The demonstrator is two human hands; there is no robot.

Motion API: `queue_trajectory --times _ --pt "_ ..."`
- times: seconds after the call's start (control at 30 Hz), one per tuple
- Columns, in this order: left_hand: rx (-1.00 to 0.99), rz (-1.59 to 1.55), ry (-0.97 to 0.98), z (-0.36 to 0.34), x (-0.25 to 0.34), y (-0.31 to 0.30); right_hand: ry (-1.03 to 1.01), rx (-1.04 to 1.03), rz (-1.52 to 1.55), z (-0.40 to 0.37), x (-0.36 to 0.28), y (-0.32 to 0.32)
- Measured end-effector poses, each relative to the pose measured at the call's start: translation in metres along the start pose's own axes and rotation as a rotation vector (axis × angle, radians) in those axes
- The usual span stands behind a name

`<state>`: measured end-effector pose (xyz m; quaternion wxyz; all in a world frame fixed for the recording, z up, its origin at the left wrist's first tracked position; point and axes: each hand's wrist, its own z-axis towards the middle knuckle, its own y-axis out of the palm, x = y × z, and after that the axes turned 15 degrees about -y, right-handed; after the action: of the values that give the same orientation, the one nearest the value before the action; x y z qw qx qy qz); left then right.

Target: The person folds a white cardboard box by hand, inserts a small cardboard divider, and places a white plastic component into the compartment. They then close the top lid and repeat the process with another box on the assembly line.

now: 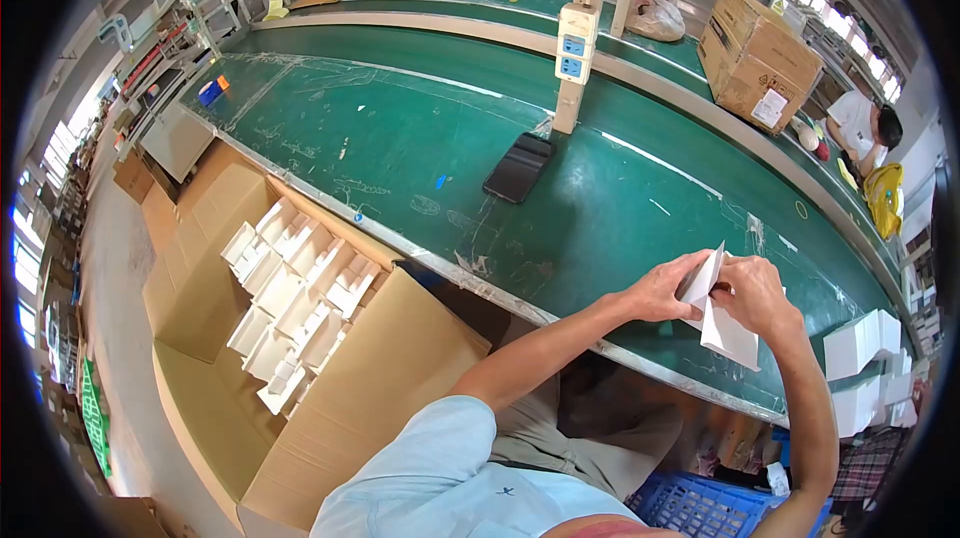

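Observation:
A folded white card piece is held up over the right part of the green table. My left hand grips its left side, fingers behind and thumb in front. My right hand has its fingers curled round the upper right of the same piece. White flaps stand apart between the two hands. Stacked white pieces lie at the table's right end. A large open cardboard box at the lower left holds many folded white pieces.
A black phone lies mid-table, in front of a post with a socket box. A closed carton stands at the back right, near another person. Below the table is a blue crate.

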<state>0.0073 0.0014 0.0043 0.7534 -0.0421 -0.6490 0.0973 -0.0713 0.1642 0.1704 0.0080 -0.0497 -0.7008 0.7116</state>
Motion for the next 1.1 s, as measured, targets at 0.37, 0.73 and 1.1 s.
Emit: queue_trajectory --times 0.37,0.73,1.1 --pt "-0.004 0.015 -0.028 -0.001 0.0 0.0 0.015 -0.149 0.023 0.004 0.002 -0.01" --pt "-0.018 -0.167 0.047 0.005 -0.002 0.007 -0.227 0.02 0.037 -0.011 0.017 0.01" --pt "0.034 0.003 -0.001 0.0 0.004 0.008 -0.169 0.162 0.023 -0.025 0.011 -0.001"
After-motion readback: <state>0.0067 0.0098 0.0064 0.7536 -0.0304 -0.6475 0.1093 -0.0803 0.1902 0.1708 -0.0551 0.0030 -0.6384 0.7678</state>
